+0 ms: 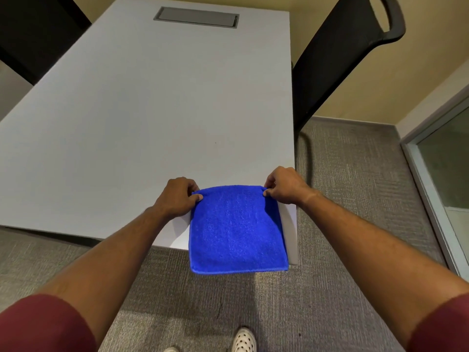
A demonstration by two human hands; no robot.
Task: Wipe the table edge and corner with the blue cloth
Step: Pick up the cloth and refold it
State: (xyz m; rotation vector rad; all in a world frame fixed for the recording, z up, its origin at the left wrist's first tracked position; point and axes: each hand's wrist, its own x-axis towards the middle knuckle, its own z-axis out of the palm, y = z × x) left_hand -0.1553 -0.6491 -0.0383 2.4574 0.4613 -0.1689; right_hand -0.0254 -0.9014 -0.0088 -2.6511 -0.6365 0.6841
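A folded square of bright blue terry cloth (237, 227) lies draped over the near right corner of the pale grey rectangular bench (142, 118). Its far part rests on the bench top; its near part hangs past the near edge, and its right side runs just beside the bench's right edge.

The left hand (177, 196) pinches the cloth's far left corner between thumb and curled fingers. The right hand (284, 185) pinches the far right corner the same way, close to the right edge of the bench. Each grip is closed on the cloth, and both hold it by its corners, not pressing it flat.

As a judgement, the task looks to be at a setting-up or repositioning point. The cloth already sits on the corner it must clean, so the placing is done. Nothing on the bench surface shows whether any wiping has taken place; no wet streak or cleaned band is visible. What appears left is to press the cloth down and draw it along the near edge and around the corner, and perhaps along the right edge.

Beyond the bench a black mesh-backed chair (337, 59) stands at the right side, over grey carpet (355, 199). A grey rectangular cable hatch (196, 17) is set in the far end of the bench top.
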